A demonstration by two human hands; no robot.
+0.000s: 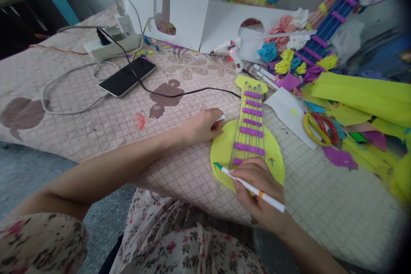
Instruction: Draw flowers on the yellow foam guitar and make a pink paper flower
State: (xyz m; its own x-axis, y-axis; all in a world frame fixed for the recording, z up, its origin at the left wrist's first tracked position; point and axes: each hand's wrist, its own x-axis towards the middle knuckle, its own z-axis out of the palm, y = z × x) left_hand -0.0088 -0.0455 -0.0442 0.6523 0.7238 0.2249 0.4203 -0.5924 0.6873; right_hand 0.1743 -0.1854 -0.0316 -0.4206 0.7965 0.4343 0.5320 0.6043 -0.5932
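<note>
On the quilted cloth lies a yellow paper guitar (224, 137) with purple crossbars and grey strings. My right hand (260, 188) grips a white felt-tip pen (247, 186) with an orange band. Its green tip touches the guitar's body near the lower left edge, at a small green mark. A small star-like mark (271, 161) shows on the body's right side. My left hand (205, 126) is closed at the body's upper left edge. A short white piece (220, 118) sticks out of its fingers; the rest of it is hidden.
A phone (128, 77) on a cable and a power strip (112, 45) lie to the left. A glue gun (236, 53) stands behind the guitar, its black cord crossing the cloth. Scissors (316, 130), coloured scraps (359, 120) and a blue decorated guitar (335, 28) are on the right.
</note>
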